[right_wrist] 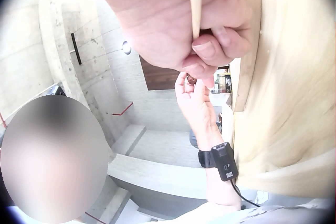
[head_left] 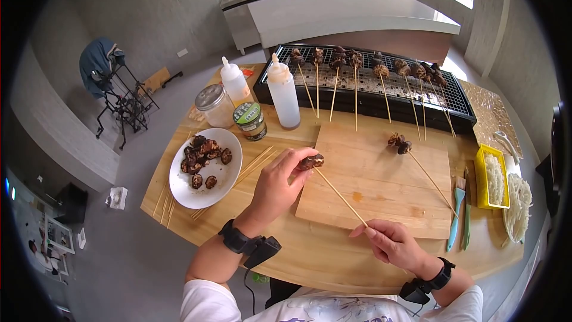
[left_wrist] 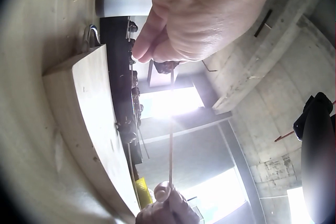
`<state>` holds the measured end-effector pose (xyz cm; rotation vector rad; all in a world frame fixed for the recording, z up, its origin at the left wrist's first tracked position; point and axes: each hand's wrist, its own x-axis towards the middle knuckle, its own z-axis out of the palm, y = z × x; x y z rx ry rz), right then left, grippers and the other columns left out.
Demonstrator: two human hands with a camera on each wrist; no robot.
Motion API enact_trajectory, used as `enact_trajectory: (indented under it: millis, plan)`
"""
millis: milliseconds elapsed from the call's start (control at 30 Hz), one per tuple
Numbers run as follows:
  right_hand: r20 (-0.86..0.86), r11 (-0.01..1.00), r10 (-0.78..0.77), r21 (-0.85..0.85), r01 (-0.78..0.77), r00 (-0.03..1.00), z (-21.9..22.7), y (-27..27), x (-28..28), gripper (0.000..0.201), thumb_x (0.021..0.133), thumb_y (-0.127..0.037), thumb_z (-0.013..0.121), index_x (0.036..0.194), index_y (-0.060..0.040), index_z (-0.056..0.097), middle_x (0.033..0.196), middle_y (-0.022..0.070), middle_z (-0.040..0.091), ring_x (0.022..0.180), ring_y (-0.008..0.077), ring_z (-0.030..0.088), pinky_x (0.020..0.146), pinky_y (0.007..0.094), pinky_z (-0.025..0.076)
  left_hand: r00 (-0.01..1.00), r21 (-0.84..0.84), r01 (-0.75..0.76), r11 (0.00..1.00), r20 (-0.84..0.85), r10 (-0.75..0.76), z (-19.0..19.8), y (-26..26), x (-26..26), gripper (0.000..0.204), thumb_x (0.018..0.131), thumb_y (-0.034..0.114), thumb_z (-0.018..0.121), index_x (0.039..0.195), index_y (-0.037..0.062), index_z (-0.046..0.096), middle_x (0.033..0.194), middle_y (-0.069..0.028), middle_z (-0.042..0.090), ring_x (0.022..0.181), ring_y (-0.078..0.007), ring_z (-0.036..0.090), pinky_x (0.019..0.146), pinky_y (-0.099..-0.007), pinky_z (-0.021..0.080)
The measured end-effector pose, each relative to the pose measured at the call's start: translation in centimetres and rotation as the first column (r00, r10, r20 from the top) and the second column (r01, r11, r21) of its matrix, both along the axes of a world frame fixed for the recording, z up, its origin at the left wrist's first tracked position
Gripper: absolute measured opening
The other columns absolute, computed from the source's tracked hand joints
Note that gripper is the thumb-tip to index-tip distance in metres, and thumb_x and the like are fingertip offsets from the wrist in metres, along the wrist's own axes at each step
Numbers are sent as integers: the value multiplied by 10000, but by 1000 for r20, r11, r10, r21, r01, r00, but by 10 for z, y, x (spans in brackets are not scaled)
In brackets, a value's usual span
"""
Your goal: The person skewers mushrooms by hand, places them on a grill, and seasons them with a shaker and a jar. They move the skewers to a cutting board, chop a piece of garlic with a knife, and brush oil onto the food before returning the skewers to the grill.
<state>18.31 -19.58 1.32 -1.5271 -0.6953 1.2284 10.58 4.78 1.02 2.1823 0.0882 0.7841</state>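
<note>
My left hand (head_left: 276,183) pinches a dark brown shiitake mushroom (head_left: 311,161) between thumb and fingers, at the upper tip of a bamboo skewer (head_left: 339,194). My right hand (head_left: 393,242) grips the lower part of that skewer, its blunt end poking out of the fist in the right wrist view. Both hands are raised over the near left part of a wooden cutting board (head_left: 369,179). A loaded skewer (head_left: 430,177) with dark mushrooms at its top lies across the board's right side. Left of my left hand, a white plate (head_left: 225,182) bears several more mushrooms.
A black grill (head_left: 280,92) along the back carries several loaded skewers. Squeeze bottles (head_left: 283,104) and jars (head_left: 250,122) stand at back left. Bare skewers (head_left: 253,164) lie beside the plate. To the right are a blue brush (head_left: 456,214) and yellow tray (head_left: 480,182).
</note>
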Motion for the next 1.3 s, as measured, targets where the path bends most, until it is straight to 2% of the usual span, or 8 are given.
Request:
enact_trajectory:
  millis: [167,433,567,767,867,1000,1167,1300]
  plan:
    - [1,1000,-1,6,1,1000,0,0,-1,311,970,-279,385,1075,-56,575,493,-40,374,430,40,347,425,197,292,999,126,-31,992,40,26,2,-1,-1,347,734,-82,635,1052,39,568,882,-75,596,786,-155,627,664,-245,530]
    - [-6,1000,-9,15,9,1000,0,-1,-1,313,967,-285,393,1054,-52,582,499,-41,377,437,39,350,426,197,290,998,139,-33,990,55,25,1,-1,0,347,730,-88,632,1045,44,567,878,-77,598,786,-162,626,663,-252,533]
    - [43,999,-25,37,23,999,1,-2,-2,321,968,-276,390,1086,-52,586,512,-43,372,464,38,347,442,199,301,999,165,-8,986,47,0,1,1,-1,385,727,-99,600,1073,56,533,933,-100,598,810,-230,627,673,-291,538]
    - [98,993,-102,65,96,990,-10,-4,-4,292,952,-163,410,1190,-49,535,541,-39,396,491,49,370,471,202,329,999,190,-2,982,53,-8,0,2,-1,404,720,-101,605,1083,61,535,935,-102,597,813,-237,624,670,-295,530]
    - [97,977,-174,143,159,980,-9,-3,-4,303,936,-112,431,1222,-50,508,553,-32,416,502,52,393,482,204,342,998,210,-16,978,62,3,1,1,-1,371,724,-91,631,1063,46,567,898,-84,600,782,-182,617,670,-264,535]
    - [101,973,-178,168,160,979,-9,-5,-2,310,925,-91,453,1228,-53,504,557,-27,433,510,52,413,486,205,348,998,229,18,973,58,-33,6,-3,-3,381,720,-95,631,1071,39,567,918,-90,594,800,-185,615,682,-265,533]
    - [82,970,-175,185,157,981,-12,-5,-1,308,922,-85,459,1225,-54,507,548,-26,432,501,53,416,477,205,347,993,101,114,988,23,-117,12,-4,-6,339,760,-54,619,1086,30,579,950,-99,594,832,-182,612,700,-263,528]
    - [100,963,-189,214,164,977,-16,-5,-2,309,917,-63,454,1221,-55,511,534,-25,427,488,55,412,468,204,343,991,157,129,979,13,-133,9,-1,-5,300,782,-33,609,1076,23,594,965,-105,595,848,-182,611,721,-258,529]
